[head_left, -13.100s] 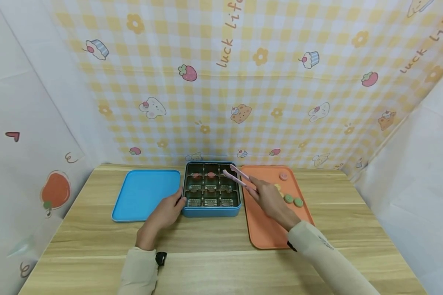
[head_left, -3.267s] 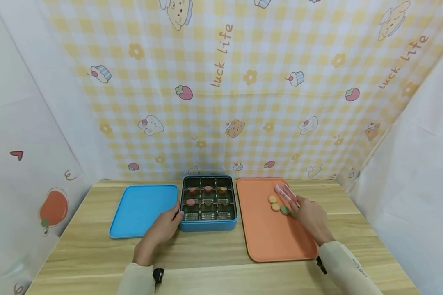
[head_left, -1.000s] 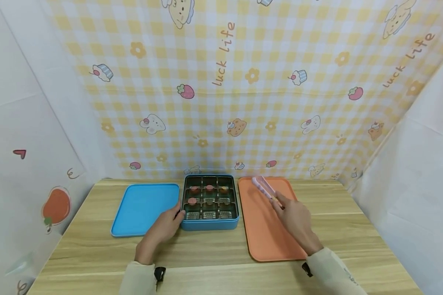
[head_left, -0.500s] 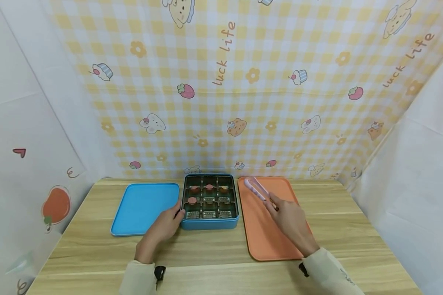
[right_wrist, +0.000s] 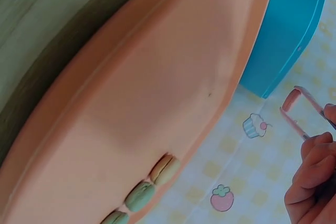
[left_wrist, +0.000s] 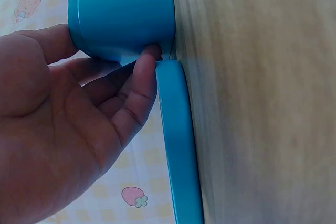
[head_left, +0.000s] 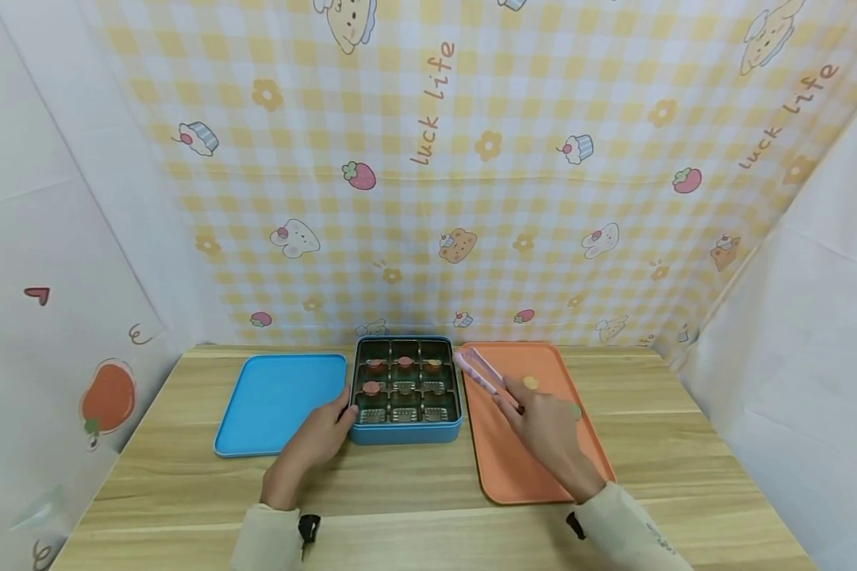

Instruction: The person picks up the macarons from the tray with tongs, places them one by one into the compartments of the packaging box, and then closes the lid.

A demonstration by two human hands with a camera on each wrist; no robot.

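My left hand [head_left: 319,436] holds the front left corner of a blue box [head_left: 405,434], which has a dark divided insert. In the left wrist view, its thumb and fingers lie against the box's wall. Several macarons sit in the insert: pink ones, such as a pink macaron [head_left: 371,388] at the left, and a yellowish one. My right hand [head_left: 546,428] grips pink tongs [head_left: 482,373], whose tips are just off the box's right rim. Between the tips, the right wrist view shows a small macaron-like piece [right_wrist: 291,99]; its colour is hard to tell.
An orange tray [head_left: 503,468] lies right of the box. On it are a yellow macaron [right_wrist: 164,169] and two green macarons, one green macaron [right_wrist: 139,196] beside the yellow. A blue lid [head_left: 278,404] lies left of the box. A patterned cloth [head_left: 428,198] hangs behind.
Since about three seconds ago, one yellow macaron has left the tray. The tongs have moved left from the tray's right side to the box's edge. The left hand stays put.
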